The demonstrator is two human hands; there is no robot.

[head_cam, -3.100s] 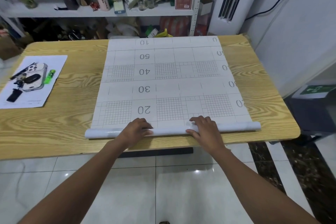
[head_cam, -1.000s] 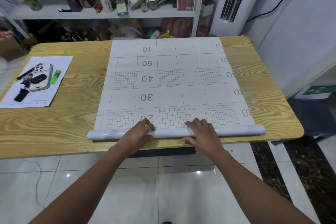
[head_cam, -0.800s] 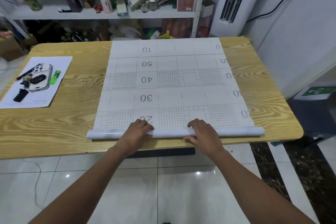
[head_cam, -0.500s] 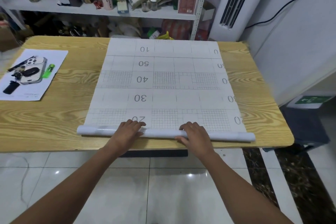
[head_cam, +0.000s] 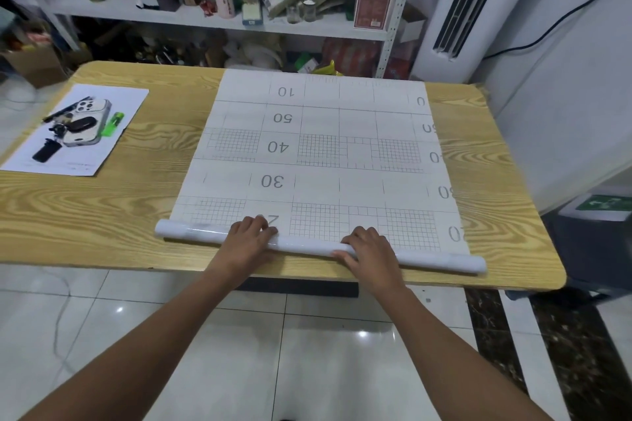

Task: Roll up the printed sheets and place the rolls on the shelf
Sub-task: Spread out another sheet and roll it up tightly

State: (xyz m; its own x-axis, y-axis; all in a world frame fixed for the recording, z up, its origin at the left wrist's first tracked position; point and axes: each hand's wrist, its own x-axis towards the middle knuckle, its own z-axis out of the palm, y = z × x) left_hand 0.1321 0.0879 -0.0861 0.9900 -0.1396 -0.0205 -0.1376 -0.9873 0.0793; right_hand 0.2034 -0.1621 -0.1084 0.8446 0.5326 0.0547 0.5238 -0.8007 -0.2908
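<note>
Printed sheet (head_cam: 321,181) lies flat on the wooden table (head_cam: 102,215), reaching from the far edge almost to the near edge, where its near end is wound into a slim white roll (head_cam: 307,245). The numbers and grid blocks on it read upside down from this side.

At the table's far left, well apart from the sheet, a smaller white paper (head_cam: 128,102) carries a phone (head_cam: 87,123), some dark small items and a green lighter-like object (head_cam: 114,125).

The roll's left end sticks out past the sheet's left border. Just right of that, the left hand (head_cam: 248,241) comes in from below on a straight forearm, palm down on the roll, fingers curved over its top with the tips touching the flat sheet at the "20".

Further right, the right hand (head_cam: 371,255) sits the same way, palm down, fingers curled over the roll and the thumb tucked against its near side. Both hands clasp the roll, with a bare stretch of it between them. The roll's right end runs on towards the table's right corner.

Behind the table stands a cluttered white shelf (head_cam: 191,15), with a tall white air conditioner (head_cam: 455,10) to its right.
</note>
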